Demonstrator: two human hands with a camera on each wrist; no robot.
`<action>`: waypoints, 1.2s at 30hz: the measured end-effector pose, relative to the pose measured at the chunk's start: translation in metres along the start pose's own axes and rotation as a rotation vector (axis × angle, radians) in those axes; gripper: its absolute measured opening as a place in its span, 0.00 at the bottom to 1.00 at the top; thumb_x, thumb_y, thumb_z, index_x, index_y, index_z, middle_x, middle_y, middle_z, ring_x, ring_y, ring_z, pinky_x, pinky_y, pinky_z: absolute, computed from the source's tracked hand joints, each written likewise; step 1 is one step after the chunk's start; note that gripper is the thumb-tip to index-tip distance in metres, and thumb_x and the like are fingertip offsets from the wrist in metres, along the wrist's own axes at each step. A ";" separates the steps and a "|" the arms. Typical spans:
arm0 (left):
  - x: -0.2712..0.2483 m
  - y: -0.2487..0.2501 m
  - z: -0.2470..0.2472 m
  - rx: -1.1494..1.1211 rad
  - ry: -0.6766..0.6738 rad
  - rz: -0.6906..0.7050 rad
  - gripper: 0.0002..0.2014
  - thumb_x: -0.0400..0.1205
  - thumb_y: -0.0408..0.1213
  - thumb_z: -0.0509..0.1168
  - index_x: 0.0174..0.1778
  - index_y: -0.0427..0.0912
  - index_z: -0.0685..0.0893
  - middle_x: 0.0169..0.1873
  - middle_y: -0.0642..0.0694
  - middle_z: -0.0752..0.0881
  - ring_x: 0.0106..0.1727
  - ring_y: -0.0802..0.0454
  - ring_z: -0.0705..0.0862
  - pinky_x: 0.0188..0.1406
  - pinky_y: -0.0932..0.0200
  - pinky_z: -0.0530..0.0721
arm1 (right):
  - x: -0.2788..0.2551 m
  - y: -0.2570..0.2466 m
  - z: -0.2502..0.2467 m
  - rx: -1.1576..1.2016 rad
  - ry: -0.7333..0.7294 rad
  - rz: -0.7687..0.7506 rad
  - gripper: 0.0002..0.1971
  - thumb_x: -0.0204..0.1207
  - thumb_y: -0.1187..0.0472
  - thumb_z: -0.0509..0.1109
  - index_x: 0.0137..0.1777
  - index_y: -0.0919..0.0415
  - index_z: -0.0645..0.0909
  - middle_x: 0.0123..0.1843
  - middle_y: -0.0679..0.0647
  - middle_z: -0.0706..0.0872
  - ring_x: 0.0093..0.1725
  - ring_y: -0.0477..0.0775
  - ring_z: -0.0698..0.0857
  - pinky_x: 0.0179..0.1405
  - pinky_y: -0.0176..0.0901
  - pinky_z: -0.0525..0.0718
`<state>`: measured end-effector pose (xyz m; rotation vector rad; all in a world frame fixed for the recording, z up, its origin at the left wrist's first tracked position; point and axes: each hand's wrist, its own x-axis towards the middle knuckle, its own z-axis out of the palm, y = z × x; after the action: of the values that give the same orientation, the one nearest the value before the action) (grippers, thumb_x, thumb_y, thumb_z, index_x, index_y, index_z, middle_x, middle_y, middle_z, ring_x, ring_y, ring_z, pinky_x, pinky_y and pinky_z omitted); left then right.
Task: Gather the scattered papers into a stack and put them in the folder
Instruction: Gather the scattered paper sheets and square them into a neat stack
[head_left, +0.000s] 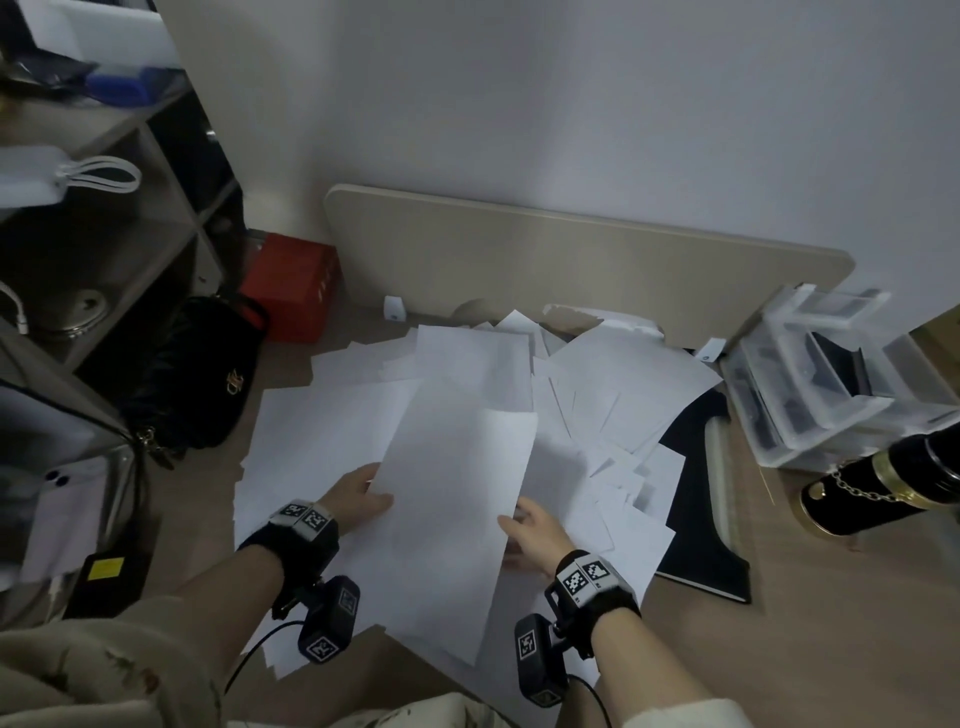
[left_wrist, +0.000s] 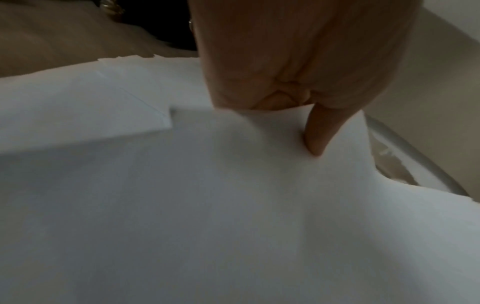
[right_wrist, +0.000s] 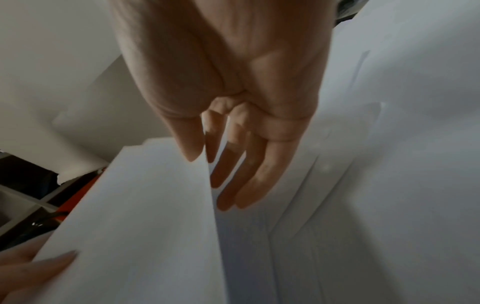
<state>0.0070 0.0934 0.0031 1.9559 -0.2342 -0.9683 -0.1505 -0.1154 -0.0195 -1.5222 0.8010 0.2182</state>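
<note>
Many white papers (head_left: 332, 426) lie scattered and overlapping on the wooden floor. I hold a small stack of sheets (head_left: 457, 499) above them between both hands. My left hand (head_left: 382, 493) pinches its left edge, with the thumb (left_wrist: 317, 135) on top of the paper (left_wrist: 233, 205) and the fingers hidden beneath. On the stack's right edge is my right hand (head_left: 511, 519), thumb (right_wrist: 191, 144) above the sheet (right_wrist: 145, 216) and fingers (right_wrist: 233, 181) under it. A dark folder (head_left: 698, 519) lies flat on the floor at the right, partly covered by papers.
A black handbag (head_left: 197, 379) and a red box (head_left: 293, 286) sit at the left by a shelf unit (head_left: 104, 234). A beige board (head_left: 571, 260) leans on the wall behind. At the right stand clear plastic drawers (head_left: 821, 374) and a black-and-gold cylinder bag (head_left: 883, 488).
</note>
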 end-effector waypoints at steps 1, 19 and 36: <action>-0.004 0.003 -0.003 -0.108 -0.027 -0.007 0.29 0.66 0.33 0.67 0.66 0.36 0.78 0.56 0.37 0.85 0.56 0.37 0.85 0.60 0.41 0.83 | 0.001 -0.001 0.001 0.011 0.002 -0.012 0.10 0.82 0.67 0.63 0.61 0.61 0.77 0.52 0.55 0.84 0.45 0.47 0.84 0.33 0.26 0.81; -0.009 0.027 -0.009 -0.450 -0.146 -0.045 0.12 0.78 0.28 0.69 0.58 0.32 0.83 0.49 0.35 0.89 0.46 0.41 0.90 0.42 0.51 0.89 | 0.016 -0.017 0.011 0.289 0.083 0.058 0.32 0.80 0.61 0.69 0.80 0.58 0.58 0.75 0.59 0.72 0.72 0.60 0.75 0.69 0.57 0.76; -0.011 0.045 0.003 -0.428 -0.371 0.028 0.30 0.53 0.55 0.84 0.44 0.36 0.91 0.44 0.35 0.90 0.45 0.40 0.89 0.51 0.48 0.85 | 0.004 -0.003 -0.002 0.328 0.020 0.161 0.23 0.75 0.38 0.67 0.64 0.51 0.80 0.59 0.57 0.84 0.44 0.55 0.82 0.40 0.44 0.81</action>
<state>0.0073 0.0715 0.0440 1.3767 -0.2379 -1.2457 -0.1466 -0.1191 -0.0189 -1.1552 0.9278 0.1805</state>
